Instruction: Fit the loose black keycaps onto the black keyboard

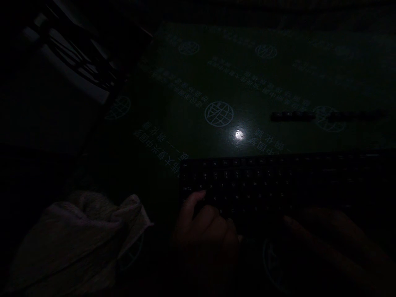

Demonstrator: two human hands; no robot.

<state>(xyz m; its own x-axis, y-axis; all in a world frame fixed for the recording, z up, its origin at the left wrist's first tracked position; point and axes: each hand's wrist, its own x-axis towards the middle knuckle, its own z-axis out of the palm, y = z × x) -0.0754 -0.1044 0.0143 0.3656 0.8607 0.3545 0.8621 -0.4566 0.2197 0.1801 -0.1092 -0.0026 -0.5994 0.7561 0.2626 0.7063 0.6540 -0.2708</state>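
A black keyboard [241, 185] with pale lettering lies on a dark green surface, and its right part fades into the dark. At its left end is my left hand [207, 227], index finger stretched onto a key near the left edge and the other fingers bent. I see nothing held in it. My right hand [331, 235] is very dim. One of its fingers reaches toward the keyboard's lower edge, and the rest is lost in shadow. Beyond the keyboard, to the right, a row of small black pieces [292, 116] lies on the surface.
The green table cover [185, 82] carries white printed characters and globe marks, with a bright light reflection. A crumpled light cloth [77, 239] lies at lower left. Dark curved bars [80, 53] stand past the table's left edge. The whole scene is very dark.
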